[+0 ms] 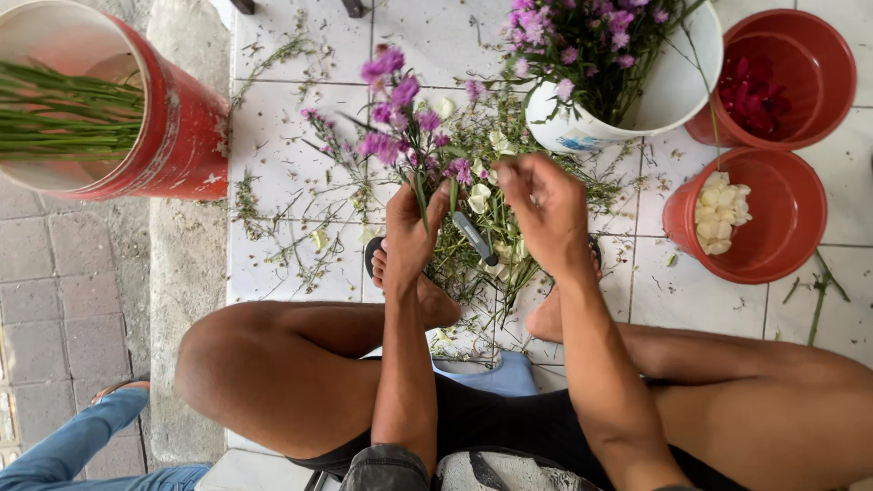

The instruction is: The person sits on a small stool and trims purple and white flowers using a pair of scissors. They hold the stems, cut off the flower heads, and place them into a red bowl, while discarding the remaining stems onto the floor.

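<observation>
My left hand is clamped on the purple flower stems, upright, blooms pointing away; right hand is just beside, fingers pinched together near the knife.

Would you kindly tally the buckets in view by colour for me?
Red buckets: 3 — one lying on its side with green stems, one with red petals, one with cream petals.
White buckets: 1 — holding purple flowers.
Total: 4 buckets.
</observation>
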